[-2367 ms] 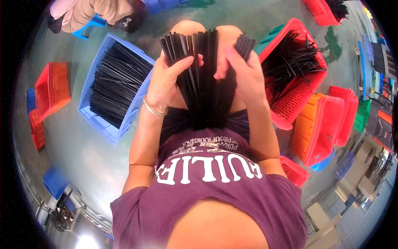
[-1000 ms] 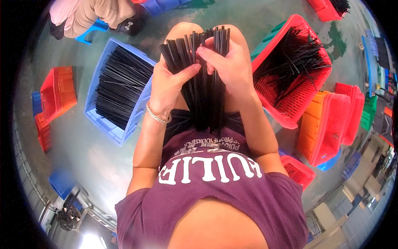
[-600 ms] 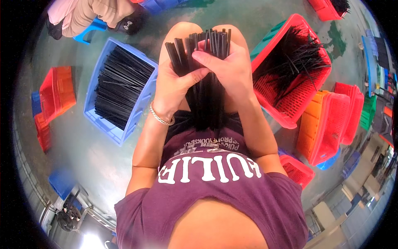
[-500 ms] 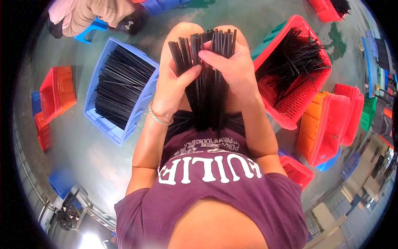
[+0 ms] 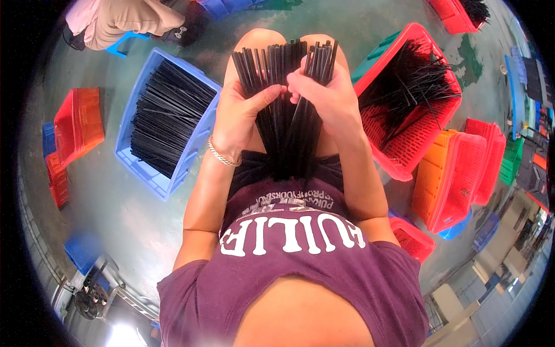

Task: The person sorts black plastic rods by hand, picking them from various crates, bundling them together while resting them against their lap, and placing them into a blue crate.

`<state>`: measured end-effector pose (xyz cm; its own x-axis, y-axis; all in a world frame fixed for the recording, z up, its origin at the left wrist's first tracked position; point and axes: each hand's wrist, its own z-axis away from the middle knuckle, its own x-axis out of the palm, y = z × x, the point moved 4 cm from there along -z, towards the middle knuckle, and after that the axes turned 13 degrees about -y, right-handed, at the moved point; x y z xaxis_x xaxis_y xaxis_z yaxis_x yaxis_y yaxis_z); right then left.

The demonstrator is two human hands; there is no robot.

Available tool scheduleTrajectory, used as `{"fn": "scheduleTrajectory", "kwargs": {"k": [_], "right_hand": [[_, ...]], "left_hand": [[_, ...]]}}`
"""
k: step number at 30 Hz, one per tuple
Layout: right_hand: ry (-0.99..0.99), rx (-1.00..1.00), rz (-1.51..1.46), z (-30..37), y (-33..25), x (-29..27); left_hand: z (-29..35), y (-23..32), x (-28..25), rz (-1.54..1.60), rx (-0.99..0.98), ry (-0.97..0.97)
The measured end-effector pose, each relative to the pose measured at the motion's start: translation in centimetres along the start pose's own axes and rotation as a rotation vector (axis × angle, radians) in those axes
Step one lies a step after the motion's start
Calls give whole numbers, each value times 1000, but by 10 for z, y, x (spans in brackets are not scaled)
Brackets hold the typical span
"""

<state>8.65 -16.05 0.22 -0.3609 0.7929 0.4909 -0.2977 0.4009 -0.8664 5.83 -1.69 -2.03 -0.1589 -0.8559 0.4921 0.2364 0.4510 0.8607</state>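
A thick bundle of thin black sticks [image 5: 284, 75] stands on my lap, fanned out at the top over my knees. My left hand [image 5: 237, 118] grips its left side, thumb pressed across the sticks; a silver bracelet circles that wrist. My right hand [image 5: 326, 101] closes on the right part of the bundle, thumb and fingers pinching a few sticks near the top. The two hands sit close together, thumbs almost touching.
A blue crate [image 5: 139, 168] of neatly laid black sticks sits on the floor at my left. A red crate [image 5: 399, 165] with tangled black sticks is at my right, orange and red crates [image 5: 451, 179] beyond it. Red crates [image 5: 78, 121] lie far left. Another person's sleeve [image 5: 124, 20] shows top left.
The bundle has drawn tighter and more upright. My right hand shifted left from the bundle's outer edge and now pinches sticks near the middle top.
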Motion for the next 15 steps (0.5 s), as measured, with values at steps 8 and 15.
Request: {"fn": "scheduleTrajectory", "kwargs": {"k": [8, 15], "right_hand": [[94, -75, 278, -6, -2, 10], [50, -107, 280, -11, 6, 3]], "left_hand": [[3, 1, 4, -197, 17, 97], [6, -4, 12, 217, -98, -36]]}}
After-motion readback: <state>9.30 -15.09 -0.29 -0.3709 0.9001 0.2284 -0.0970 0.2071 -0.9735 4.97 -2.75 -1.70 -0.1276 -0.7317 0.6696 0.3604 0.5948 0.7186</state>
